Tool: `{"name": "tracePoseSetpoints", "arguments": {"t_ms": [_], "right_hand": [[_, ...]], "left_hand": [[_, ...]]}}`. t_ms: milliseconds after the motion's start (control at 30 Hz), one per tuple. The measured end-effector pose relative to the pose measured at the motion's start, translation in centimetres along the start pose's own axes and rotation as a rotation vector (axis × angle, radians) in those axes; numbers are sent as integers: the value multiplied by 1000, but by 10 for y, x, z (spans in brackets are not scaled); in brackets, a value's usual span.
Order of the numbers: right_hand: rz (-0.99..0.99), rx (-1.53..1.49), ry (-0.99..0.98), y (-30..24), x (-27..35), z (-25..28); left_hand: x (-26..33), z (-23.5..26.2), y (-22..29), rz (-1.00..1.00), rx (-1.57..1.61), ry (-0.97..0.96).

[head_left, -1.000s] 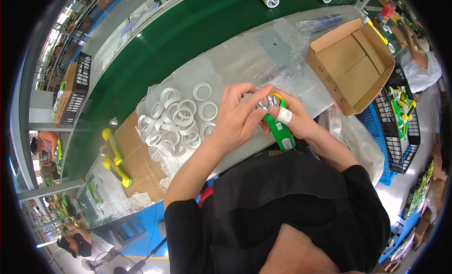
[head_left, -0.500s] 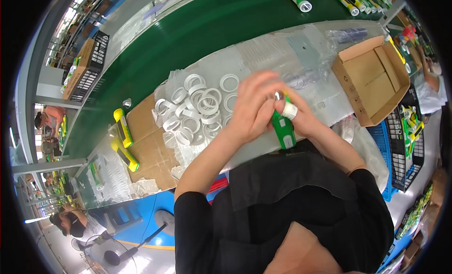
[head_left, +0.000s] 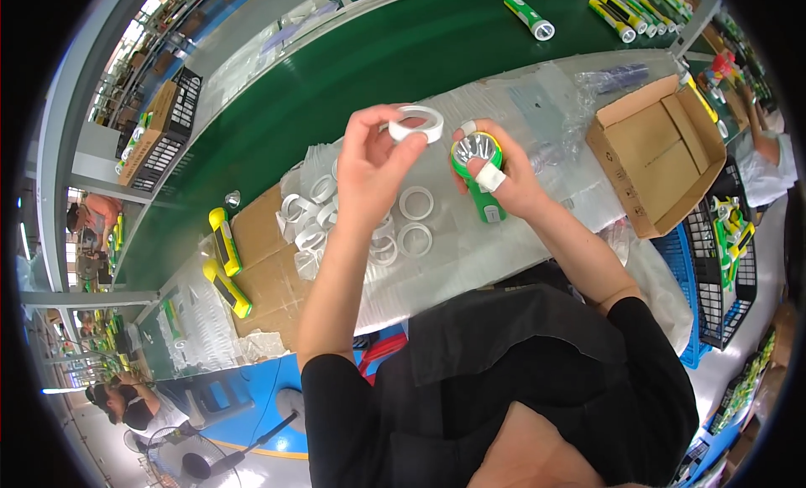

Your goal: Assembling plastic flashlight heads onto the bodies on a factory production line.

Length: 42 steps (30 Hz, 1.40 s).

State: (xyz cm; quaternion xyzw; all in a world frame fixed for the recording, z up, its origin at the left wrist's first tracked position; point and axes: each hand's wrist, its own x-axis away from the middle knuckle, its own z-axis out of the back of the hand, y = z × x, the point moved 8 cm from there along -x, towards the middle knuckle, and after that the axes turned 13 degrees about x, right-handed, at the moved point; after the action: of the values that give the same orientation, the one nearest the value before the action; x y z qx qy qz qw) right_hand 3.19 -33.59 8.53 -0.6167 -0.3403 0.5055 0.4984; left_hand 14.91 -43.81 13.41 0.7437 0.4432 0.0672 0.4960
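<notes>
Between the thumb and fingers of my left hand (head_left: 374, 162) is a white ring (head_left: 417, 133), raised above the table. My right hand (head_left: 514, 171), with white tape on its thumb and a finger, grips a green flashlight (head_left: 489, 207). The flashlight's silver reflector faces up, and no white ring sits around its head. Ring and flashlight are a short gap apart. Below my left hand and forearm lies a heap of white rings (head_left: 312, 236), partly hidden by the arm. Two loose rings (head_left: 416, 203) lie to the right of the heap.
Two yellow-and-black flashlights (head_left: 223, 240) lie on cardboard at the left. A cardboard box (head_left: 663, 156) stands at the right, near a black crate (head_left: 714, 274) of flashlights. Beyond the table runs a green conveyor belt (head_left: 353, 77) carrying several flashlights. Other people sit farther off.
My hands were together over the flashlight and have come apart. My left hand moved left and now holds a white ring. The flashlight head is now uncovered in my right hand.
</notes>
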Motion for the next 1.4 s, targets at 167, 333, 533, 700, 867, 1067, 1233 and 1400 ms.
{"name": "tracePoseSetpoints", "arguments": {"t_ms": [167, 333, 533, 700, 867, 1067, 1233, 1400], "right_hand": [[36, -30, -18, -2, -5, -6], [8, -11, -84, 1, -5, -6], [218, -96, 33, -23, -8, 11], [456, 755, -153, -73, -6, 47], [322, 1055, -436, -104, -12, 38], [118, 1043, -764, -99, -24, 38], [93, 1180, -774, -104, -30, 31], [-52, 1260, -702, -96, -29, 37]], "left_hand": [[19, -46, 23, -328, -671, -362], [20, -46, 21, -393, -922, -433], [18, -56, 24, -330, -976, -470], [19, -66, 13, -302, -938, -546], [23, -87, -7, -302, -907, -540], [20, -90, -28, -186, -748, -507], [16, -90, -32, -179, -735, -502], [17, -95, -32, -268, -766, -522]]}}
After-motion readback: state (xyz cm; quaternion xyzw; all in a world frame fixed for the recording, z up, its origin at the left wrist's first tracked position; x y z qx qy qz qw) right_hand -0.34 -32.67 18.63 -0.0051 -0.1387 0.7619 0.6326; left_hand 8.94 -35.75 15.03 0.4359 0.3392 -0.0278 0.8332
